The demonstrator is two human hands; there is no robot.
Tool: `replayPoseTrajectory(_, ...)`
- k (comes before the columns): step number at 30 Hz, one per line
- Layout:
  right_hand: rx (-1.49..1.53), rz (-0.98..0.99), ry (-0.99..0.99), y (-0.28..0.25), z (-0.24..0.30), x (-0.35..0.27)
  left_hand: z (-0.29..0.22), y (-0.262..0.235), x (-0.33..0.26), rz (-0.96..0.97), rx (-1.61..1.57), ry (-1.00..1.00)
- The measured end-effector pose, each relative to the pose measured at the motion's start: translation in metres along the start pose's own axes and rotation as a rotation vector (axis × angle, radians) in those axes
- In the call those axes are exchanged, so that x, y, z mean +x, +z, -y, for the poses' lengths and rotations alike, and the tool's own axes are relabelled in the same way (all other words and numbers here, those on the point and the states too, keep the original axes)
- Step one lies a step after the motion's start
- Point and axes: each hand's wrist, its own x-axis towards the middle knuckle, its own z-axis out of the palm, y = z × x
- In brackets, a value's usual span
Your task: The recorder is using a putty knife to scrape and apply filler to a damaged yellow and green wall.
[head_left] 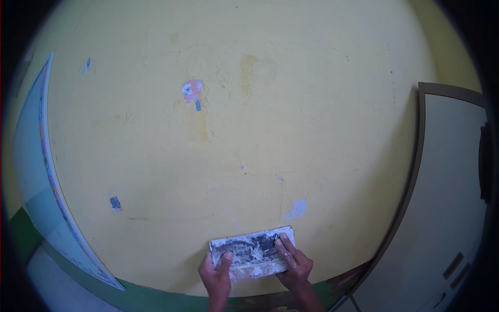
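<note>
Both hands hold a flat rectangular plate low against the yellow wall; its dark face is smeared with white, putty-like material. At its left end my left hand is closed, the thumb lying over the face and the other fingers mostly hidden behind. My right hand grips the right end, with whitened fingers laid across the front. The plate tilts slightly, its right end higher. I cannot tell whether its far edge touches the wall. A pale patch marks the wall just above the plate's right end.
The yellow wall carries a pink-and-white patch, a small blue-grey patch and fine cracks. A pale blue framed board stands at left. To the right is a pale door with a brown frame. Green paint runs along the bottom.
</note>
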Motion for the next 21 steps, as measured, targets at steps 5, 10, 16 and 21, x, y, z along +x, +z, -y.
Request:
replayPoseTrajectory(5,1.114,-0.112,0.75,-0.046,0.031,-0.005,-0.002,0.005,-0.005,-0.061,-0.105,-0.058)
replayPoseTrajectory(10,0.984,-0.121,0.927,-0.022,0.024,0.017,-0.024,0.011,0.0,-0.041,-0.097,-0.001)
replayPoseTrajectory(16,0.876,-0.113,0.984,-0.008,0.027,0.04,-0.025,0.008,-0.001,-0.038,-0.073,-0.041)
replayPoseTrajectory(21,0.77,-0.131,0.963,-0.005,0.02,0.028,0.001,0.008,-0.002,-0.004,-0.116,-0.106)
